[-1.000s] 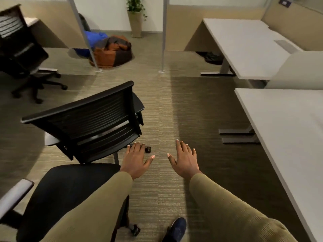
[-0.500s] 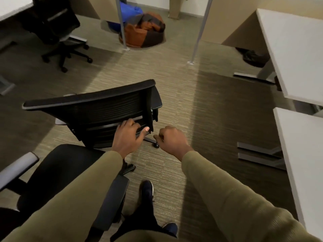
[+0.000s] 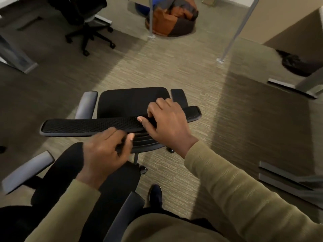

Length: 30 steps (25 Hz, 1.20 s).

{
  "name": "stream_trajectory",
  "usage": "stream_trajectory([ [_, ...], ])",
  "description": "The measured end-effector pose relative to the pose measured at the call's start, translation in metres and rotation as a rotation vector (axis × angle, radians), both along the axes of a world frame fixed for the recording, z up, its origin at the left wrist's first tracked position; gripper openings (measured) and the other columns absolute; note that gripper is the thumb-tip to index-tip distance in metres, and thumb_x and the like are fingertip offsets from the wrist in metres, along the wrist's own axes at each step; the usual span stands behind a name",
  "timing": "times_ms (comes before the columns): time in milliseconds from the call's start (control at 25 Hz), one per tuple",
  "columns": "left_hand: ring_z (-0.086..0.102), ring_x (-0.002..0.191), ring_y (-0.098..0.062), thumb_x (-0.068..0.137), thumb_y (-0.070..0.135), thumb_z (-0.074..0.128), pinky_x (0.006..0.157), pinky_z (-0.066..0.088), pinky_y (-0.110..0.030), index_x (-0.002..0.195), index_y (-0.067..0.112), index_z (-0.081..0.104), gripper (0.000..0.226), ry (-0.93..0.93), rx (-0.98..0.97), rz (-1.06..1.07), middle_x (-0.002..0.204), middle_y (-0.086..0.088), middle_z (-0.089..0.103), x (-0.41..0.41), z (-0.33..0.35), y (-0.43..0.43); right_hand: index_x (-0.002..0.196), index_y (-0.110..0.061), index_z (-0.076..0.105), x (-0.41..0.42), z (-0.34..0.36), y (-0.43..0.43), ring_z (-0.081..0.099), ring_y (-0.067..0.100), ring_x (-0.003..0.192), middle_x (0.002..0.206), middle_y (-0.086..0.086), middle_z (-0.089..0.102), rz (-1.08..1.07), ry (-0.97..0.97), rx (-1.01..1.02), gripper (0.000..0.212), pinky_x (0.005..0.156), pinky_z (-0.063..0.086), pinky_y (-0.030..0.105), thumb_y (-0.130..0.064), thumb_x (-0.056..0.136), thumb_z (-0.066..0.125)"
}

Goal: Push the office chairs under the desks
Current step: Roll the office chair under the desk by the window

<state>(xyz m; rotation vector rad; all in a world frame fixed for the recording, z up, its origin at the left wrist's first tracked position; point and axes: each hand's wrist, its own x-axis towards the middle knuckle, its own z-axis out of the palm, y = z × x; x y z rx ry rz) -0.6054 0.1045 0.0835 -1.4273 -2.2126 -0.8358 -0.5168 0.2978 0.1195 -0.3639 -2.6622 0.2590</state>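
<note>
Black mesh under both hands: right hand (image 3: 167, 123) curled over the top rail of the black mesh-backed office chair (image 3: 120, 124), left hand (image 3: 106, 149) gripping its rear edge. Standing out on ribbed olive carpet (image 3: 174, 70), well apart from any worktop; pushing under evidently not begun. Second black padded chair (image 3: 73, 173) nearest, grey armrests; third chair (image 3: 83, 16) near far-left worktop (image 3: 5, 4).

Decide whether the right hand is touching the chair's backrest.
Touching. The head view shows the right hand draped over the top edge of the backrest, fingers curled over its front and thumb pressed on the mesh.
</note>
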Motion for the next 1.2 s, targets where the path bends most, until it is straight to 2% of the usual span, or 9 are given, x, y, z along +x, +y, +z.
stream_trajectory([
  [80, 0.047, 0.057, -0.020, 0.097, 0.022, 0.064, 0.052, 0.040, -0.037, 0.071, 0.008, 0.063, 0.030, 0.094, 0.034, 0.119, 0.068, -0.006, 0.055, -0.017, 0.004, -0.014, 0.090, -0.018, 0.059, -0.012, 0.001, -0.001, 0.050, 0.021, 0.083, 0.090, 0.001, 0.055, -0.017, -0.143, 0.000, 0.044, 0.073, 0.039, 0.036, -0.059, 0.098, 0.045],
  [160, 0.044, 0.065, -0.025, 0.096, 0.027, 0.065, 0.059, 0.035, -0.040, 0.073, 0.010, 0.058, 0.029, 0.151, 0.014, 0.268, 0.073, -0.009, 0.051, -0.038, 0.006, -0.020, 0.095, -0.019, 0.061, -0.021, 0.001, -0.001, 0.055, 0.022, 0.085, 0.092, 0.001, 0.059, -0.023, -0.292, -0.017, 0.054, 0.076, 0.044, 0.039, -0.066, 0.098, 0.034],
  [280, 0.051, 0.077, -0.034, 0.096, 0.039, 0.056, 0.071, 0.035, -0.044, 0.084, 0.011, 0.066, 0.032, 0.141, -0.078, 0.439, 0.084, -0.012, 0.059, -0.062, 0.006, -0.014, 0.093, -0.019, 0.062, -0.022, -0.002, 0.001, 0.058, 0.022, 0.079, 0.085, 0.000, 0.060, -0.020, -0.339, -0.043, 0.063, 0.071, 0.045, 0.038, -0.070, 0.097, 0.026],
  [440, 0.061, 0.072, -0.031, 0.097, 0.043, 0.048, 0.071, 0.041, -0.043, 0.081, 0.015, 0.071, 0.040, 0.147, -0.081, 0.394, 0.078, -0.005, 0.069, -0.074, 0.012, 0.008, 0.090, -0.017, 0.061, -0.022, -0.001, 0.015, 0.057, 0.021, 0.076, 0.082, 0.000, 0.059, -0.028, -0.313, -0.071, 0.065, 0.069, 0.046, 0.038, -0.070, 0.098, 0.025],
  [640, 0.063, 0.069, -0.030, 0.097, 0.043, 0.047, 0.069, 0.042, -0.041, 0.080, 0.014, 0.074, 0.043, 0.120, -0.057, 0.364, 0.076, -0.005, 0.070, -0.078, 0.017, 0.032, 0.088, -0.016, 0.060, -0.020, -0.001, 0.038, 0.056, 0.019, 0.075, 0.082, 0.000, 0.058, -0.031, -0.296, -0.083, 0.067, 0.068, 0.041, 0.034, -0.072, 0.097, 0.024],
  [800, 0.063, 0.071, -0.030, 0.097, 0.046, 0.045, 0.069, 0.042, -0.041, 0.080, 0.015, 0.074, 0.046, 0.112, -0.076, 0.356, 0.075, -0.003, 0.069, -0.078, 0.019, 0.063, 0.090, -0.015, 0.060, -0.018, -0.001, 0.066, 0.057, 0.020, 0.078, 0.084, 0.001, 0.060, -0.054, -0.301, -0.106, 0.069, 0.074, 0.047, 0.036, -0.073, 0.096, 0.023],
  [1200, 0.064, 0.074, -0.027, 0.094, 0.049, 0.051, 0.072, 0.039, -0.039, 0.079, 0.018, 0.074, 0.041, 0.086, -0.112, 0.330, 0.077, 0.000, 0.070, -0.061, 0.013, 0.195, 0.088, -0.014, 0.061, 0.001, -0.008, 0.188, 0.059, 0.021, 0.078, 0.080, 0.001, 0.059, -0.160, -0.261, -0.088, 0.069, 0.077, 0.046, 0.036, -0.073, 0.096, 0.026],
])
